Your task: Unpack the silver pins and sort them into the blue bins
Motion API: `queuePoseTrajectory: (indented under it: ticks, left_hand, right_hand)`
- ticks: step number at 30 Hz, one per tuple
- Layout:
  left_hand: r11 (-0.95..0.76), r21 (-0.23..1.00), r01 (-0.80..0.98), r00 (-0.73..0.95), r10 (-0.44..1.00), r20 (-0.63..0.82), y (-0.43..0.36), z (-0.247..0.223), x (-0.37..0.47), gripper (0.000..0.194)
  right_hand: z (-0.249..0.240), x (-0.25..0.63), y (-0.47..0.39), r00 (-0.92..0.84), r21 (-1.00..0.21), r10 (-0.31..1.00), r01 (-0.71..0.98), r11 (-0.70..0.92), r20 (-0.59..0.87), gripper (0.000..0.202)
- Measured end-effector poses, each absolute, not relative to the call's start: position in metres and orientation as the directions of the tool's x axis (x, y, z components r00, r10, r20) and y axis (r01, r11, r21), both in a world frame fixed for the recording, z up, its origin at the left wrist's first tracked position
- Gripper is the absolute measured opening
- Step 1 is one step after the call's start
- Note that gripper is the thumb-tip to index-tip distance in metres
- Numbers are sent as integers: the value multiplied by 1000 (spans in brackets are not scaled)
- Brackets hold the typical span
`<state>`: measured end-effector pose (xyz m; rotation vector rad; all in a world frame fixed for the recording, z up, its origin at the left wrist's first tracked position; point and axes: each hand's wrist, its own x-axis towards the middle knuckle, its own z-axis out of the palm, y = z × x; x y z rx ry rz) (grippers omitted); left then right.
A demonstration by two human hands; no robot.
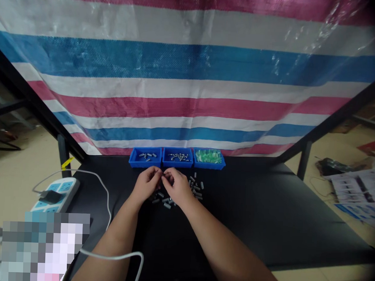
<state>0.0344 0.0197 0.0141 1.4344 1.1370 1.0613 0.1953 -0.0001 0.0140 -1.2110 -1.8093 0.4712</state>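
Note:
My left hand (pixel 148 182) and my right hand (pixel 175 184) meet over the black table, fingertips nearly touching. Both have thumb and fingers pinched together; whatever lies between them is too small and hidden to name. Below and beside the hands lie several small grey metal cylinders (pixel 167 205), some partly covered by the right hand. Just beyond stand three blue bins in a row. The left bin (pixel 145 164) holds a few grey cylinders, the middle bin (pixel 177 164) small silver screw-like parts, and the right bin (pixel 209 166) green and clear small pieces (pixel 208 156).
A white power strip (pixel 69 187) with a black plug (pixel 50 196) sits at the table's left edge. Its pale cable (pixel 107 195) runs near my left forearm. A striped plastic sheet (pixel 189 87) rises behind the bins, between black frame posts (pixel 304 161).

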Motion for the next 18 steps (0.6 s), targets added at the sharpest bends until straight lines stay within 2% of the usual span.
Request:
queuePoseTrajectory:
  ticks: [2, 5, 11, 15, 18]
  left_hand:
    - [-27, 991, 128, 39, 999, 23, 24, 12, 31, 26]
    - [-8, 996, 91, -162, 987, 22, 30, 11, 26, 26]
    - [-52, 999, -5, -282, 958, 49, 32, 13, 22, 25]
    - [-71, 996, -62, -308, 950, 48, 34, 10, 22, 31]
    - [-114, 992, -52, -329, 940, 90, 36, 7, 21, 37]
  right_hand:
    - [11, 194, 0, -157, -684, 908, 611, 399, 389, 14]
    - [7, 189, -1, -271, -599, 910, 687, 411, 313, 10]
    - [0, 174, 1, -359, -463, 898, 770, 439, 253, 5]
    - [2, 181, 2, -339, -502, 914, 763, 406, 224, 8]
    - [10, 192, 3, -249, -595, 904, 687, 418, 347, 11]
